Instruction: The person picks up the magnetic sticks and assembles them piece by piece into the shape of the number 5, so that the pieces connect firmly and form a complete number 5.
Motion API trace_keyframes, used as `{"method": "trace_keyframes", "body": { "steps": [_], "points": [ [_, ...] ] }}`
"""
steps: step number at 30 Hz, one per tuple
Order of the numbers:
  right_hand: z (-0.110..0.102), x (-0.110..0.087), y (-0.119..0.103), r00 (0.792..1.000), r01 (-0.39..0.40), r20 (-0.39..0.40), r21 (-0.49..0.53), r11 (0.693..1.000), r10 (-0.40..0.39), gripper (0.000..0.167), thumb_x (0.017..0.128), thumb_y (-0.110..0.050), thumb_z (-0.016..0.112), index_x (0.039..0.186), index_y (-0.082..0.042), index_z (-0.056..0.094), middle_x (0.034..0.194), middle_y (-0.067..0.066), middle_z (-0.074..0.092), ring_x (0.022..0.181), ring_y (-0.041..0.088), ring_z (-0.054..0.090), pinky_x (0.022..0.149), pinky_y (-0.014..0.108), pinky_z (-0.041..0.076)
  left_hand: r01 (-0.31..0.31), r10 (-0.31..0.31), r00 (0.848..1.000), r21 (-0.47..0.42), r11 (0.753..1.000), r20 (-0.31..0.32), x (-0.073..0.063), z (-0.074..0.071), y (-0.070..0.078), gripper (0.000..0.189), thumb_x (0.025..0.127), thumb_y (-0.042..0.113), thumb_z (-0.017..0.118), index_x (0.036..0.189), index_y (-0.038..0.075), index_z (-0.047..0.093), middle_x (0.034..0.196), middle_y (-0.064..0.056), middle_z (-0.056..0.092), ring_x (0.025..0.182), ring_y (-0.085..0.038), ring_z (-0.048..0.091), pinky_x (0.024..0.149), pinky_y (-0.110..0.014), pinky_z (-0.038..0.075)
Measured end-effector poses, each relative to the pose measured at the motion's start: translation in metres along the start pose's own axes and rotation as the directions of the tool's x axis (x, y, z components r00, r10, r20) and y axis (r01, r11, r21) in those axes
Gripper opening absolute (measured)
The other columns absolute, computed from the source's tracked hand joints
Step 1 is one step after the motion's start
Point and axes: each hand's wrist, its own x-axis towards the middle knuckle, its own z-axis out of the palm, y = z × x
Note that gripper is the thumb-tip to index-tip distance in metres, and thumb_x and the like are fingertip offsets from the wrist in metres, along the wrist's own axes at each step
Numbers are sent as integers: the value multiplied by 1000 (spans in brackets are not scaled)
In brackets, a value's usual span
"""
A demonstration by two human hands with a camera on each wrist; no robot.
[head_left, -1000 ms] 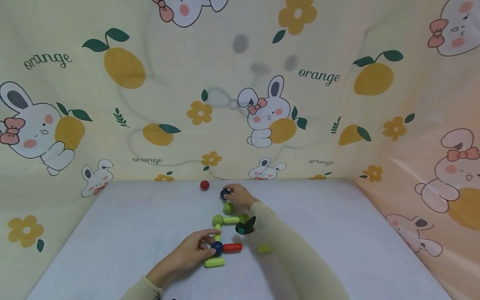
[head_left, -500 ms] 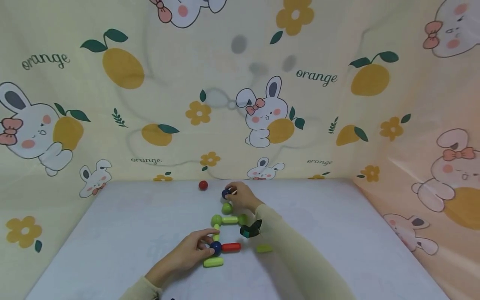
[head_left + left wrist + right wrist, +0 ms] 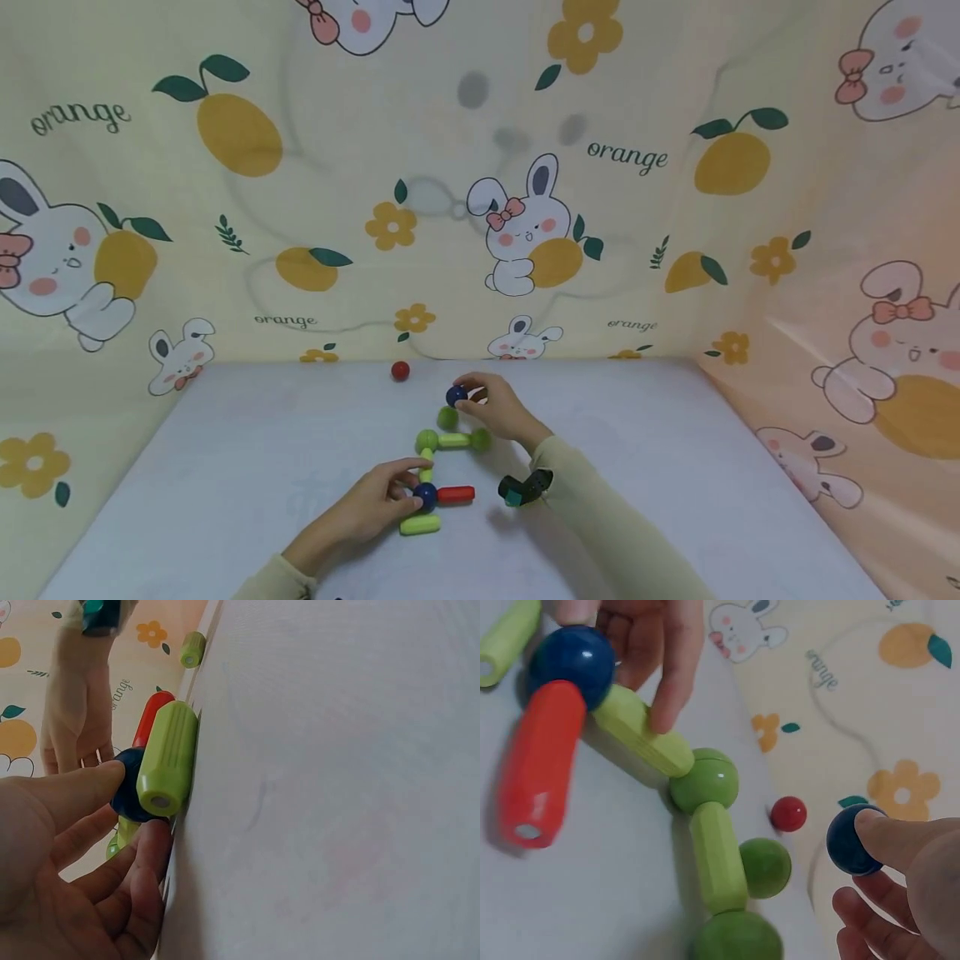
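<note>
My left hand [image 3: 371,504] holds a blue ball [image 3: 426,497] at the near end of a chain on the table. A red stick [image 3: 456,494] sticks out rightward from this ball, and a light green stick [image 3: 641,731] leads from it to a green ball [image 3: 705,782]. From there another light green stick [image 3: 718,855] runs to a second green ball [image 3: 739,941]. Farther back, my right hand [image 3: 501,410] pinches a second blue ball [image 3: 851,841] between thumb and fingers, close above and behind a separate green ball [image 3: 447,417].
A red ball [image 3: 401,371] lies by the table's back edge. In front of the left hand's ball lies a light green stick [image 3: 420,524]. Another short green stick [image 3: 193,649] shows in the left wrist view; the right sleeve [image 3: 600,517] hides it from the head view.
My right hand has drawn a little right and nearer with its blue ball. Its sleeve now covers the loose green stick on the right. The left hand keeps its hold on the chain.
</note>
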Motion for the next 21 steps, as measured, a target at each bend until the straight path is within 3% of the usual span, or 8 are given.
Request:
{"method": "trace_keyframes", "body": {
  "steps": [12, 21],
  "points": [
    [-3, -32, 1, 998, 48, -33, 41, 998, -46, 34, 97, -16, 68, 129, -6, 64, 123, 10, 67, 100, 20, 62, 91, 39, 55, -10, 10, 1000, -12, 1000, 2, 1, 0, -3, 50, 93, 15, 71, 141, 11, 56, 117, -11, 69, 91, -19, 59, 76, -29, 48],
    [-8, -64, 5, 999, 29, -18, 47, 998, -28, 32, 95, -18, 71, 125, -10, 66, 122, 9, 68, 98, 16, 62, 85, 28, 53, 0, 0, 1000, -9, 1000, -4, 1, 1, -3, 50, 93, 16, 71, 141, 12, 57, 116, -10, 69, 91, -18, 60, 76, -30, 49]
  ]
}}
